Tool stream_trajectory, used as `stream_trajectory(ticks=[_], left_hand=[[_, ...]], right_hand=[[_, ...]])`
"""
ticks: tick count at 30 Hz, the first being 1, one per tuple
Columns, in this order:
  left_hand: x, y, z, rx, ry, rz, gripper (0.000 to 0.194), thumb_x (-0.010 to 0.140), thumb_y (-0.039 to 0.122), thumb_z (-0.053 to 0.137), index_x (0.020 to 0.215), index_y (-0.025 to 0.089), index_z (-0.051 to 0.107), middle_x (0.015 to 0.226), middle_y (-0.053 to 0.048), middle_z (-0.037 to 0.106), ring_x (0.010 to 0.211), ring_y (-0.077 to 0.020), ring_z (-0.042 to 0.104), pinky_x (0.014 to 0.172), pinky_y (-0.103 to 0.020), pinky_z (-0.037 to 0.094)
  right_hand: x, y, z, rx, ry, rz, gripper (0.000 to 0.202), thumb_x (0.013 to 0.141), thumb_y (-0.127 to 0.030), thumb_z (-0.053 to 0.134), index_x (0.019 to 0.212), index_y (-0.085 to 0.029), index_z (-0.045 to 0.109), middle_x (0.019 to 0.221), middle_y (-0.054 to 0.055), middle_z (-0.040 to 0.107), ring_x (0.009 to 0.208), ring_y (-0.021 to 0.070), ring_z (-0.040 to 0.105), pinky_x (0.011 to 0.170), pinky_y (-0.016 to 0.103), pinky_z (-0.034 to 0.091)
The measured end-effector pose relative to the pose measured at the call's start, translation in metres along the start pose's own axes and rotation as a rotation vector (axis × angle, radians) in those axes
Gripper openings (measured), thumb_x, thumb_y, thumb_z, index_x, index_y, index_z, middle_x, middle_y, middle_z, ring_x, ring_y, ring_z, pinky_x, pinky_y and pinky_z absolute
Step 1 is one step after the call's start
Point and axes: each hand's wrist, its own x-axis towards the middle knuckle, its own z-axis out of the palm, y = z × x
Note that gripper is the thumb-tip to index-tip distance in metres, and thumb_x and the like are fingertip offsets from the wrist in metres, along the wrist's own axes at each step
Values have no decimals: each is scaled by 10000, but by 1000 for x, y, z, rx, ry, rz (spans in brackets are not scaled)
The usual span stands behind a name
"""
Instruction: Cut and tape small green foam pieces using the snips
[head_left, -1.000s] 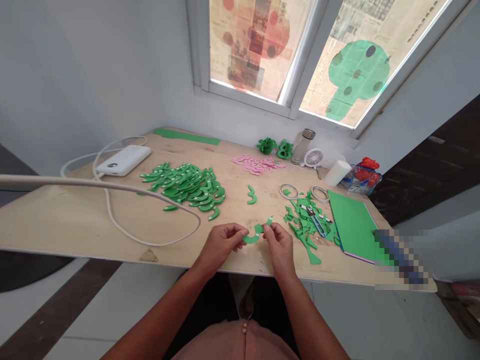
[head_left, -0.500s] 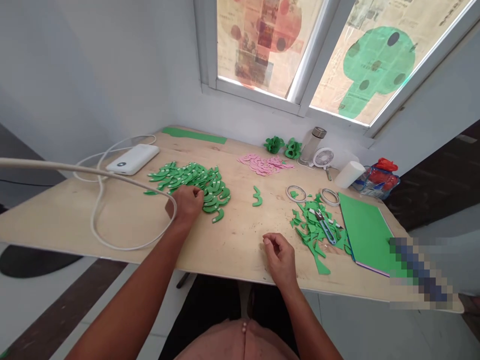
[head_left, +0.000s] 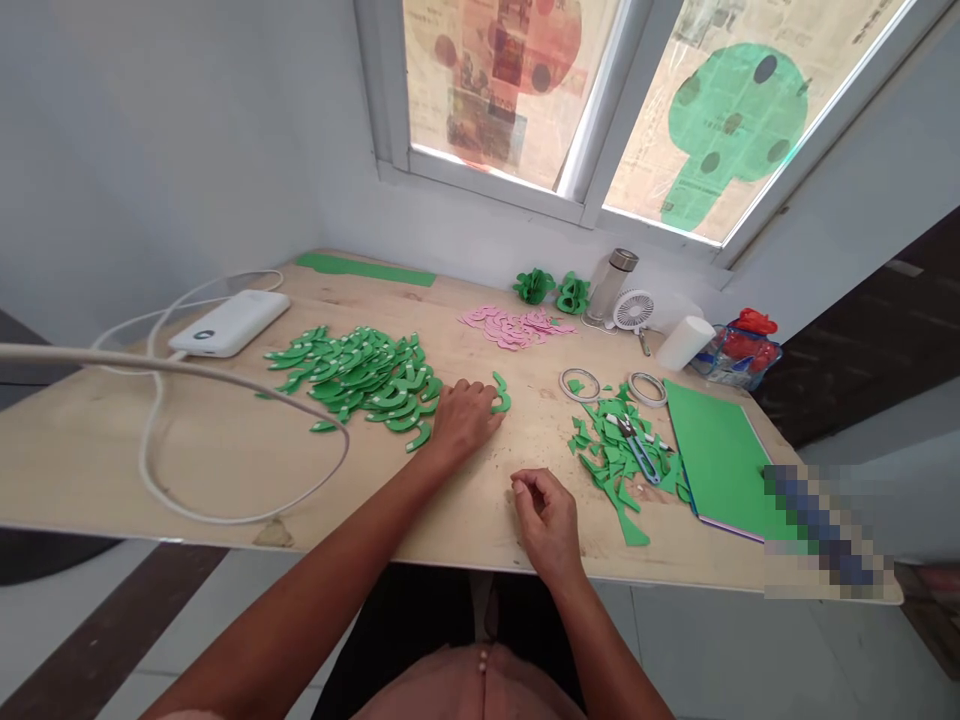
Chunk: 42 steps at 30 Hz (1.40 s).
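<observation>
One broad wooden table (head_left: 465, 520) stood under the window (head_left: 626, 120), probably to catch the daylight. A stack of green sheets (head_left: 724, 460) lay towards the right end, seemingly out of the way of the working spot. At the left, a heap of green curved pieces (head_left: 367, 370) overlapped loosely, many with pale patches at their ends; its nearness to the left hand likely made single pieces easy to reach. Green scraps (head_left: 611, 455) were gathered on the other side, apparently to keep offcuts from mixing with the shaped pieces. Pink cut pieces (head_left: 514, 327) lay farther back, perhaps because they were less needed. A white power bank (head_left: 231, 323) sat beyond the heap, its cable looping over the table. The left hand (head_left: 463, 420) was palm down with bent fingers, just beside a loose green piece (head_left: 503, 402); its fingertips were hidden, so whether it gripped anything could not be told. The right hand (head_left: 549, 520) rested near the front edge, loosely curled, a gap showing between thumb and fingers and nothing visible in it. Blue-handled snips (head_left: 640, 452) lay on the scraps, presumably for quick right-hand reach.
</observation>
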Motion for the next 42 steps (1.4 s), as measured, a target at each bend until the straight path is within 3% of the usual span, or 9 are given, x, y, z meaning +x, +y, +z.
stream_trajectory(ticks=[6,12,15,19,23,30,36,39,42], left_hand=[[9,3,12,19,-20,-30,169,767,226,512,856,169,644,946,-161,648,945,-314,530,779,-424,345],[5,2,8,-3,-24,-25,122,757,223,525,802,184,632,921,-129,661,919,-300,542,755,-402,356],[-9,6,-1,-47,-17,-5,104,753,227,540,815,195,618,893,-89,674,878,-277,562,735,-379,370],[-39,16,-18,-280,53,103,53,761,220,555,805,199,576,855,-49,670,866,-241,570,748,-356,382],[-65,27,-30,-399,90,188,39,783,212,534,803,202,566,826,-41,656,825,-207,570,754,-351,392],[-76,31,-27,-405,59,321,53,791,168,526,810,195,567,798,-42,660,822,-213,563,738,-361,399],[-68,37,-25,-731,-5,1,226,776,244,523,997,215,559,921,-51,663,834,-192,602,731,-328,458],[-58,43,-22,-889,-83,-133,234,761,291,537,972,198,575,901,-51,673,753,-176,618,658,-293,471],[-50,49,-17,-934,-83,-220,267,724,316,571,959,191,581,849,-43,680,693,-172,623,609,-278,468]], right_hand=[[0,-2,0,-6,-1,3,184,812,-219,467,841,-183,644,775,50,648,717,166,586,656,267,445],[1,-3,0,16,-23,20,176,816,-220,473,829,-183,645,770,50,645,732,169,586,684,275,447],[1,-3,-1,83,7,49,185,828,-248,472,844,-177,642,797,55,645,762,170,589,708,280,453],[4,-2,-2,255,147,135,236,838,-322,478,927,-160,625,900,77,653,836,177,595,740,285,469],[10,-3,-4,381,217,221,327,836,-387,474,1022,-144,590,935,89,648,770,164,592,691,281,479],[19,-3,-1,348,139,228,251,786,-391,536,717,-156,589,639,7,571,598,127,508,567,235,428],[17,3,1,268,151,223,257,788,-376,527,667,-157,586,570,-4,542,534,114,465,498,218,384],[17,1,2,255,130,226,265,799,-379,514,693,-152,600,595,8,568,542,114,464,501,219,380],[18,-1,3,238,123,232,297,810,-395,496,655,-155,578,561,-5,533,516,102,420,482,213,356]])
